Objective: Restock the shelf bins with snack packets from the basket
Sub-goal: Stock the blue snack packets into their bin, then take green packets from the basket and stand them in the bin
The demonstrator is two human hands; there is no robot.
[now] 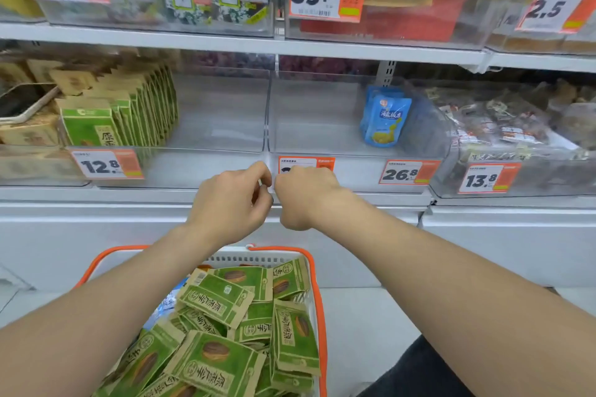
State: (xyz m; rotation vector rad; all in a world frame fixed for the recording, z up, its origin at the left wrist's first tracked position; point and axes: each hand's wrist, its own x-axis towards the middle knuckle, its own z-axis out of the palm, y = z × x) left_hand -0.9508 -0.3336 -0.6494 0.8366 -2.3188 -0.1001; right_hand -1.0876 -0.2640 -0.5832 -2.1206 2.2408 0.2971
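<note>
A white basket with orange rim [317, 300] sits low in front of me, full of green and brown snack packets [219, 300]. On the middle shelf stand two clear bins side by side. The left bin [222, 113] holds a row of the same green packets [129, 116] on its left side. The right bin [316, 113] holds a few blue pouches [385, 119]. My left hand [232, 200] and my right hand [304, 196] are close together where the two bins meet, fingers curled over the front walls; my left hand grips the left bin, my right hand the right bin.
Orange price tags [108, 164] hang along the bin fronts. A bin of dark wrapped snacks [503, 126] stands at the right, brown packets [29, 132] at the left. The upper shelf [225, 42] carries seaweed and nut packs. A white cabinet front [96, 235] lies below.
</note>
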